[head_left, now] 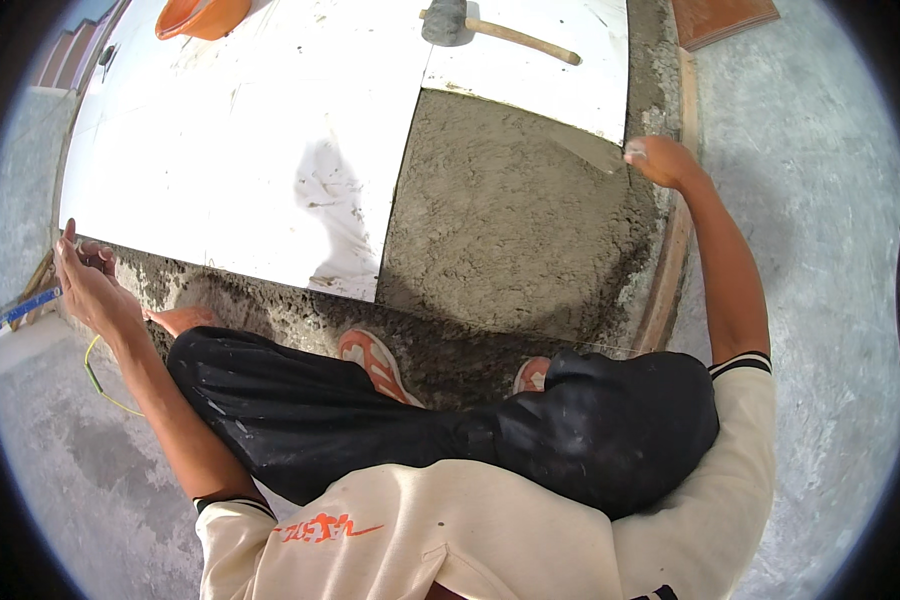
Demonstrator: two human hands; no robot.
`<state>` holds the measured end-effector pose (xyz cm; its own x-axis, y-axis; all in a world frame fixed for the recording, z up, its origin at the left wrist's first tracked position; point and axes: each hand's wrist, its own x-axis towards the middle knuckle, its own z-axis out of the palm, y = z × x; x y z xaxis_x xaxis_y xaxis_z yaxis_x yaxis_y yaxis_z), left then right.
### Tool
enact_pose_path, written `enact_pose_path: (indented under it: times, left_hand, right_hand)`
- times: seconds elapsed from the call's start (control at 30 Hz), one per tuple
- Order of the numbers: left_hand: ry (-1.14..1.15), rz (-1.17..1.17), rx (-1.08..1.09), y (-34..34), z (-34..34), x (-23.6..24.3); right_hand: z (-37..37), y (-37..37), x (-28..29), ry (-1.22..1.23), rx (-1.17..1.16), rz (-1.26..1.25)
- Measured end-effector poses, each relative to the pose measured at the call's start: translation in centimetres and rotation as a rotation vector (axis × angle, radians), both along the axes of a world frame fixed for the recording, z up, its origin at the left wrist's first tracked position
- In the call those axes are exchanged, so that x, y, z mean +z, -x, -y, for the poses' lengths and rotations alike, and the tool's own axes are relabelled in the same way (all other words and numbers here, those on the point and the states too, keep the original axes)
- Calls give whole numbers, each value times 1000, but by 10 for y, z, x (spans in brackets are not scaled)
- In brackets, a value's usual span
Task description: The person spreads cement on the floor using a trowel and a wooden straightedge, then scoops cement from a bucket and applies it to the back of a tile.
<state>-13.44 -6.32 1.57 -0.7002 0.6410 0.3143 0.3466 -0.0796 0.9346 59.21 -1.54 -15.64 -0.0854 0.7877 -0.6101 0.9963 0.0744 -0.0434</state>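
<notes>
My left hand (98, 282) is at the front left corner of the white tiles (220, 160), its fingers apart and partly bent. A square bed of grey mortar (495, 235) lies right of the large tiled area, below another white tile (525, 85). At that bed's upper right corner, my right hand (658, 160) is closed around something small and blurred; a pale, thin wedge, possibly a trowel blade, shows beside it over the mortar. A black-headed mallet (448, 20) with a wooden handle rests on the upper tile. A thin string crosses near my knees.
An orange bucket (198, 18) sits on the tiles at the back. A wooden strip (660, 320) edges the bed on the right, beside bare concrete (820, 250). A red-brown board (720, 20) lies top right. A blue bar (25, 308) and yellow-green cord (100, 385) are at left.
</notes>
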Motion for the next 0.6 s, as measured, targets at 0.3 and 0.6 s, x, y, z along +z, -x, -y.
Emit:
enact_pose_path:
  times: [0.3, 0.6]
  left_hand:
    - [40, -62, -25, -17, -1, 2]
    - [38, -86, -43, -16, -6, -1]
  right_hand:
    - [68, -95, -13, -110, -146, 11]
    - [183, -31, -59, -273, -757, -404]
